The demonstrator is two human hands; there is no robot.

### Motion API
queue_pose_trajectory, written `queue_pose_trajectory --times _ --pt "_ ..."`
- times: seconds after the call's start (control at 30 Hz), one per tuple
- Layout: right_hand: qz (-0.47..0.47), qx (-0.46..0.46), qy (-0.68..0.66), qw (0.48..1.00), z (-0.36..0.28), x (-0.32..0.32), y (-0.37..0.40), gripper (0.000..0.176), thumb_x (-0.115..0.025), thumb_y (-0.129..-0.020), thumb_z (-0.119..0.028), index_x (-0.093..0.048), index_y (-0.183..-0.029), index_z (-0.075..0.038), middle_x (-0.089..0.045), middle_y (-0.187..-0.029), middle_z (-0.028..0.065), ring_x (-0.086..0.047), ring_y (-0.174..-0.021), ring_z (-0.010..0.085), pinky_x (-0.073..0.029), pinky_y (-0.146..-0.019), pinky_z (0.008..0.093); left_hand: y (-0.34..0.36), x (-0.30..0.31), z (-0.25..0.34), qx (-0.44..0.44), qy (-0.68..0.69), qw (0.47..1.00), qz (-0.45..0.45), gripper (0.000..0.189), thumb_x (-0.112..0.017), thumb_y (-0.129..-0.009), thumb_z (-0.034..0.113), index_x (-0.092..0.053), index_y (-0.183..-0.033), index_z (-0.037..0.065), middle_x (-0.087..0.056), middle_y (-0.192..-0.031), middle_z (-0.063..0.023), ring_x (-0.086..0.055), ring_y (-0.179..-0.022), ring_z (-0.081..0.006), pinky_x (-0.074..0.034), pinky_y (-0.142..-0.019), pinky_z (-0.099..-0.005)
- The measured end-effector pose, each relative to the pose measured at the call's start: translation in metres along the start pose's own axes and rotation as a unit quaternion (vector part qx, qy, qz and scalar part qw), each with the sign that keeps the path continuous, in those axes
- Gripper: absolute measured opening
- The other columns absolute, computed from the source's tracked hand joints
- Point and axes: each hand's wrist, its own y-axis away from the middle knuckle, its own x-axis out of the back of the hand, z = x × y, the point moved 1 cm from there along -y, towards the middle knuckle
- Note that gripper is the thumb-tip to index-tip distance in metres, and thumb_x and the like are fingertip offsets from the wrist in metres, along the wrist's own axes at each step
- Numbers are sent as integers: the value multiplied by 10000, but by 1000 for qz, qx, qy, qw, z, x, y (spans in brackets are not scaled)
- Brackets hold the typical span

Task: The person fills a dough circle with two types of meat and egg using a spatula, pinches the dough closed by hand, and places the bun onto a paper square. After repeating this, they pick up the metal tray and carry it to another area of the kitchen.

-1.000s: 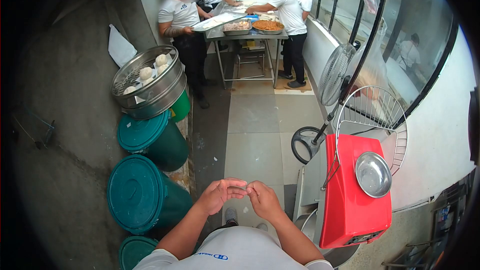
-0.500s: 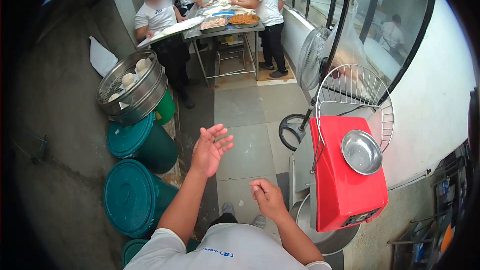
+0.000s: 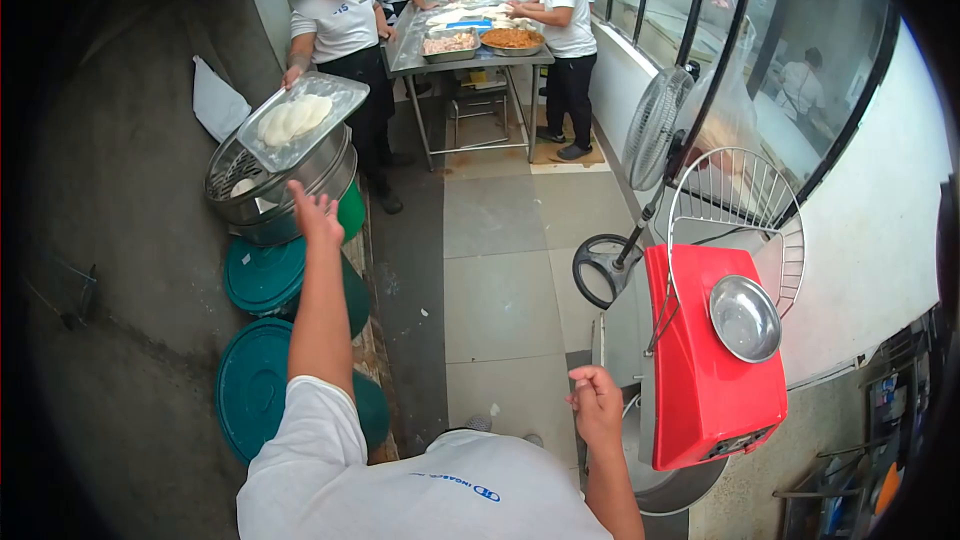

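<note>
My left hand (image 3: pixel 317 215) reaches out at the left with its fingers apart and holds nothing. Just beyond it is a metal tray (image 3: pixel 345 92) bearing pale dough (image 3: pixel 294 119), held by a person (image 3: pixel 340 25) on the far side. The tray hangs tilted over a round metal steamer (image 3: pixel 330 172), and a white bun (image 3: pixel 242 187) shows inside. A small gap seems to separate my fingertips from the tray. My right hand (image 3: pixel 598 402) is low at the right near the red machine (image 3: pixel 690 360), with curled fingers; whether anything is in them is hidden.
Green lidded bins (image 3: pixel 252 385) line the left side. A standing fan (image 3: pixel 655 130) and a metal bowl (image 3: pixel 745 318) on the red machine are at the right. Several people work around a metal table (image 3: pixel 470 62) with filled trays at the back. A large pot (image 3: pixel 680 485) stands low at the right.
My left hand has reached forward and left. The other person has brought the tray over the steamer. My right hand has shifted right, and the view has turned slightly left.
</note>
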Motion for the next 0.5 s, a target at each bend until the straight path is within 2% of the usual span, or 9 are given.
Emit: queue_pose_trajectory --times 0.03,0.17,0.23,0.27,0.3,0.37,0.4,0.47,0.5 --pt "3 -16 0 1000 2 -2 -1 142 -487 -973 -43 -628 -976 -30 -533 -705 -20 -502 -601 61 -510 -631 256 -17 10 8 22 27 998 50 1051 -647 -828 684 -200 -1559 74 -185 -1606 -196 -321 -1422 -382 -312 -1146 -503" --pt "17 -62 26 998 3 -26 -5 140 -496 -971 -41 -633 -993 -24 -531 -705 -25 -492 -597 57 -515 -639 256 -74 38 34 20 -8 997 75 1109 -625 -810 729 -200 -1543 14 -209 -1598 -205 -318 -1431 -372 -311 -1152 -490" --pt "11 -65 18 998 4 -39 -7 139 -499 -968 -40 -635 -987 -25 -541 -712 -23 -504 -607 58 -515 -639 254 -101 48 39 104 -35 994 -7 1162 -605 -796 763 -175 -1533 -26 -250 -1580 -211 -348 -1416 -363 -320 -1151 -479" --pt "2 -62 12 998 4 -46 -9 138 -501 -965 -38 -637 -982 -26 -551 -719 -21 -517 -616 59 -514 -639 253 -115 50 37 110 -69 991 -22 1175 -597 -781 784 -181 -1532 -18 -281 -1560 -226 -372 -1395 -387 -327 -1146 -480" --pt "0 -66 11 998 2 -52 -10 138 -501 -965 -38 -637 -982 -26 -551 -719 -21 -517 -616 59 -514 -639 253 -125 48 34 111 -73 991 -19 1175 -597 -781 784 -181 -1532 -18 -281 -1560 -226 -372 -1395 -387 -327 -1146 -480" --pt "-13 -74 46 996 -4 -64 -10 138 -508 -959 -42 -645 -973 -29 -575 -738 -13 -552 -643 64 -511 -636 250 -143 41 24 179 -102 978 -44 1177 -632 -753 784 -218 -1525 -2 -303 -1546 -231 -416 -1361 -389 -372 -1118 -484" --pt "-19 -77 47 996 -2 -69 -10 138 -508 -959 -42 -645 -973 -29 -575 -738 -13 -552 -643 64 -511 -636 250 -150 38 19 178 -103 978 -37 1177 -632 -753 784 -218 -1525 -2 -303 -1546 -231 -416 -1361 -389 -372 -1118 -484" --pt "-7 -82 44 996 6 -74 -8 138 -541 -945 -59 -670 -984 -31 -577 -691 -17 -555 -631 67 -465 -585 235 -159 30 8 204 -105 972 -46 1184 -647 -748 775 -202 -1529 3 -305 -1541 -240 -434 -1340 -402 -392 -1098 -502" --pt "-2 -96 45 994 11 -77 -7 141 -542 -949 -69 -676 -986 -43 -576 -680 -17 -559 -631 71 -463 -591 231 -163 27 5 214 -81 972 -58 1207 -633 -756 780 -133 -1552 22 -244 -1570 -242 -381 -1378 -420 -321 -1143 -498"
